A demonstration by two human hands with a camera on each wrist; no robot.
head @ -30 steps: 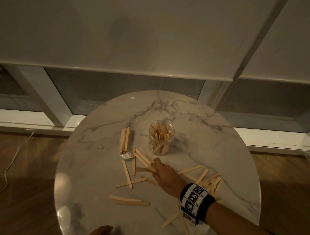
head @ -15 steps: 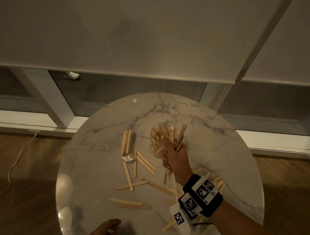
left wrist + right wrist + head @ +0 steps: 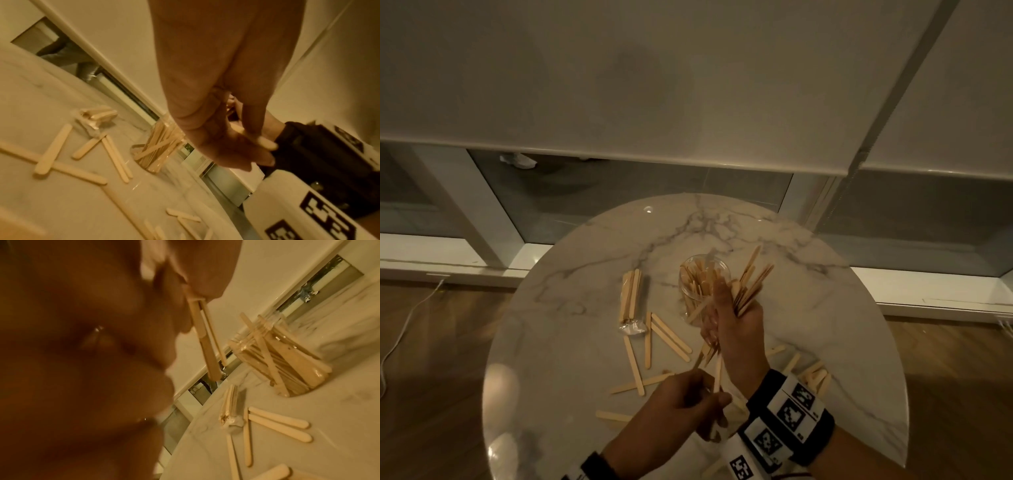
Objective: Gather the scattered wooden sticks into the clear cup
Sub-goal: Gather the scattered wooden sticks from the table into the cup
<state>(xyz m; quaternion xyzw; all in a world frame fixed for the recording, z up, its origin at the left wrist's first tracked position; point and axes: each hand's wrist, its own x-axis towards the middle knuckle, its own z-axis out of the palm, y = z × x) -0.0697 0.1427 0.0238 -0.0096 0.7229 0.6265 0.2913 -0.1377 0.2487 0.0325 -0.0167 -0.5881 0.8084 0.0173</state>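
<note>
My right hand (image 3: 727, 310) grips a bunch of wooden sticks (image 3: 751, 281) upright, just right of the clear cup (image 3: 697, 279); their tops fan out beside its rim. My left hand (image 3: 697, 394) is below it, fingers curled round the lower ends of those sticks (image 3: 717, 371). The left wrist view shows a stick end (image 3: 238, 129) between the curled fingers of the left hand (image 3: 246, 144). Several sticks stand in the cup (image 3: 160, 146) (image 3: 287, 356). In the right wrist view the held sticks (image 3: 203, 337) stick out past my right hand (image 3: 102, 353).
Loose sticks (image 3: 671, 337) lie scattered on the round marble table (image 3: 571, 335), left of and below the cup and behind my right wrist (image 3: 815, 375). A bundle of sticks in plastic wrap (image 3: 631, 298) lies left of the cup. Wood floor surrounds the table.
My right hand picked a bunch of sticks off the table and raised it beside the cup. My left hand came up from the near edge and took hold of their lower ends.
</note>
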